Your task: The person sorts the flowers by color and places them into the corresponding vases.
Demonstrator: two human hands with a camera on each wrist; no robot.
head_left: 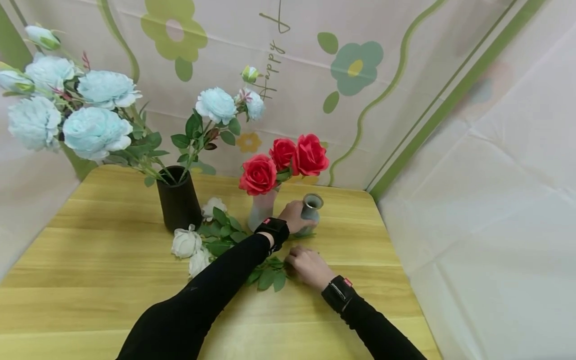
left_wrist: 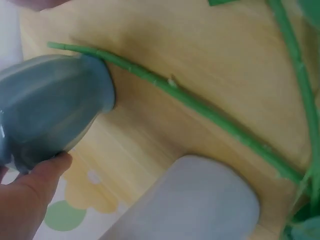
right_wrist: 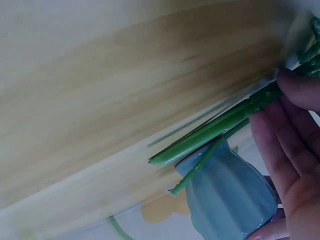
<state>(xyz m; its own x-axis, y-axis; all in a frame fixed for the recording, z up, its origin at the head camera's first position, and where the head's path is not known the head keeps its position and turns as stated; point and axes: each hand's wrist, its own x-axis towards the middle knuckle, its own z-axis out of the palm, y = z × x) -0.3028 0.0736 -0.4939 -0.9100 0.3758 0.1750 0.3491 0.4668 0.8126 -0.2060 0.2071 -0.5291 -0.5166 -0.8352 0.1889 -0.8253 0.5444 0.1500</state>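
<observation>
My left hand [head_left: 294, 216] grips a small ribbed blue-grey vase [head_left: 311, 212] around its body; the left wrist view shows the thumb [left_wrist: 47, 175] on its side. The vase stands upright on the wooden table. My right hand [head_left: 310, 267] is nearer me, pinching green stems [right_wrist: 225, 120] between thumb and fingers in the right wrist view. White roses [head_left: 186, 242] with green leaves [head_left: 267, 277] lie on the table, partly hidden under my left arm. One loose stem [left_wrist: 200, 107] runs along the table past the foot of the vase.
A pale vase [head_left: 260, 212] holding red roses [head_left: 258, 175] stands left of my left hand. Farther left, a black vase [head_left: 179, 205] holds tall light-blue flowers [head_left: 96, 132]. A printed floral curtain [head_left: 288, 115] hangs behind the table [head_left: 90, 255], with white sheeting [head_left: 490, 225] on the right.
</observation>
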